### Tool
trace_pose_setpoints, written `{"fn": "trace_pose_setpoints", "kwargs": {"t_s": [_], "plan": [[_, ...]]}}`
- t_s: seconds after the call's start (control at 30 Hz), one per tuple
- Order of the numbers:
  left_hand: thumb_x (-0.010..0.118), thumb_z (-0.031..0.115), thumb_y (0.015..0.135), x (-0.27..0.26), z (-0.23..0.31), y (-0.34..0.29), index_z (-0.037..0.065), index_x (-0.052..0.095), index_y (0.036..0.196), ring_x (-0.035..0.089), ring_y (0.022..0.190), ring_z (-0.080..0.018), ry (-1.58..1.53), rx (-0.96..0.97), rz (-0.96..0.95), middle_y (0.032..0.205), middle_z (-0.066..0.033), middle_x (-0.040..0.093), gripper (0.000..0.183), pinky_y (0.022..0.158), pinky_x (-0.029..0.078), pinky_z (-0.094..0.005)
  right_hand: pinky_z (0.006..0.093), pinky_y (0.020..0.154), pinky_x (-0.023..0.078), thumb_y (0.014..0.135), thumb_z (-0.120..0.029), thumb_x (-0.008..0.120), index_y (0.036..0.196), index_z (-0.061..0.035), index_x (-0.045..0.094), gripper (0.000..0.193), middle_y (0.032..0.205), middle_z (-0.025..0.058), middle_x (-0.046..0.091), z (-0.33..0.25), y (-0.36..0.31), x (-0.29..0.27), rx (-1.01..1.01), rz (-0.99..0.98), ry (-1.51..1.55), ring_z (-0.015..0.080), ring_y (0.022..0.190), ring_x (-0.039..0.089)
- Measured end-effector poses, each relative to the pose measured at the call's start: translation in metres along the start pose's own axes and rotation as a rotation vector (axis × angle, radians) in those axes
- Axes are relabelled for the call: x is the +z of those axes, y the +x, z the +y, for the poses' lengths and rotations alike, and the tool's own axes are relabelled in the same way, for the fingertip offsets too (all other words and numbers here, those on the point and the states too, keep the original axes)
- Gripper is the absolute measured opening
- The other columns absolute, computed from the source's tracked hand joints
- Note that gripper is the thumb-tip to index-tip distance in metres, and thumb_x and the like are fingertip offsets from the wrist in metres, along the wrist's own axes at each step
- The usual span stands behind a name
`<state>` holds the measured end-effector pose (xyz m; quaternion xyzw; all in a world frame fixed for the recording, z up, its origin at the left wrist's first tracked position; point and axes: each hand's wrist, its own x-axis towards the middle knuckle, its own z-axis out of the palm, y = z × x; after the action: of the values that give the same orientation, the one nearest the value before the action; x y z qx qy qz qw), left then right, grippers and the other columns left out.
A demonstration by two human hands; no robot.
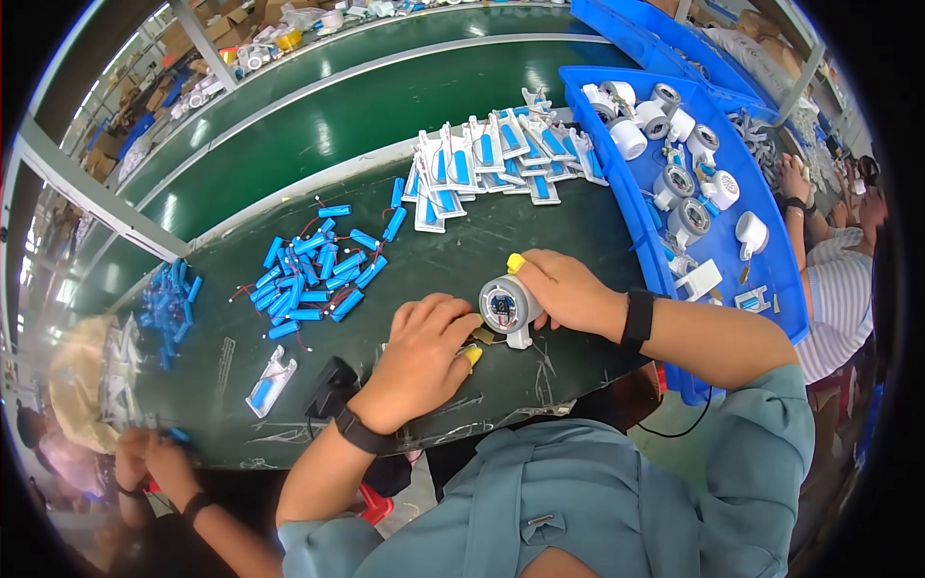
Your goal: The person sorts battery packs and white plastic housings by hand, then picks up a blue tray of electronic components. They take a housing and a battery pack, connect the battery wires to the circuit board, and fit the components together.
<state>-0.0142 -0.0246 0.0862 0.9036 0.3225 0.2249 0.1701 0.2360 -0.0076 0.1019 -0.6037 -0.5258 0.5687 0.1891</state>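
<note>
My right hand (564, 294) wraps round a round white housing (525, 301) with a grey rim. Its open face is tilted up and shows a small dark circuit board and wires inside. Close on its left, my left hand (419, 352) has thumb and finger brought together, with yellow finger covers on the tips. At those fingertips is a small flat brownish piece (484, 335), beside the housing's short stem; thin wires run near it. A yellow cover also shows on my right hand's finger.
Loose blue battery cells (313, 270) with wires lie to the left. White handle shells (458, 164) holding blue cells are heaped at the back; one shell (271, 381) lies front left. A blue bin (631, 207) of white housings stands right. A black stand (332, 385) is by my left wrist. Co-workers sit either side.
</note>
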Motion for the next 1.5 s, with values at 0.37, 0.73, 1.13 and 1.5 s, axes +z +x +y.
{"fn": "trace_pose_setpoints", "kwargs": {"t_s": [0.37,0.73,1.13,1.5], "plan": [[0.07,0.012,0.078,0.001,0.001,0.014,0.003,0.064,0.116,0.055,0.108,-0.0319,-0.024,-0.002,-0.154,0.115,-0.0121,0.058,0.039,0.097,0.04,-0.0427,0.0417,0.09,0.054,0.081,-0.02,0.077,0.147,-0.0058,0.04,0.077,0.137,0.016,0.046,0.006,-0.032,-0.017,-0.637,-0.001,-0.674,0.0363,0.115,0.059],[0.07,0.011,0.073,0.016,-0.002,0.007,0.0,0.062,0.103,0.054,0.099,-0.0337,-0.065,-0.048,-0.058,0.104,-0.0141,0.055,0.033,0.086,0.045,-0.0429,0.0431,0.093,0.053,0.079,-0.016,0.076,0.141,-0.0018,0.042,0.073,0.138,0.0172,0.047,0.004,-0.033,-0.009,-0.661,0.043,-0.691,0.0388,0.12,0.055],[0.072,0.009,0.076,0.012,0.001,0.003,0.004,0.063,0.104,0.06,0.094,-0.0308,-0.169,-0.032,-0.024,0.103,-0.0111,0.058,0.03,0.084,0.047,-0.0412,0.0441,0.093,0.051,0.071,-0.003,0.074,0.136,-0.0042,0.044,0.072,0.129,0.0187,0.049,0.007,-0.033,-0.011,-0.673,0.046,-0.692,0.0402,0.117,0.056],[0.072,0.005,0.076,0.008,0.005,0.003,0.004,0.065,0.105,0.061,0.089,-0.0329,-0.139,-0.069,-0.051,0.101,-0.0106,0.062,0.03,0.081,0.049,-0.0418,0.0446,0.1,0.048,0.073,0.002,0.072,0.135,-0.0036,0.043,0.068,0.132,0.0203,0.052,0.019,-0.029,-0.01,-0.745,0.105,-0.694,0.042,0.121,0.055]]}}
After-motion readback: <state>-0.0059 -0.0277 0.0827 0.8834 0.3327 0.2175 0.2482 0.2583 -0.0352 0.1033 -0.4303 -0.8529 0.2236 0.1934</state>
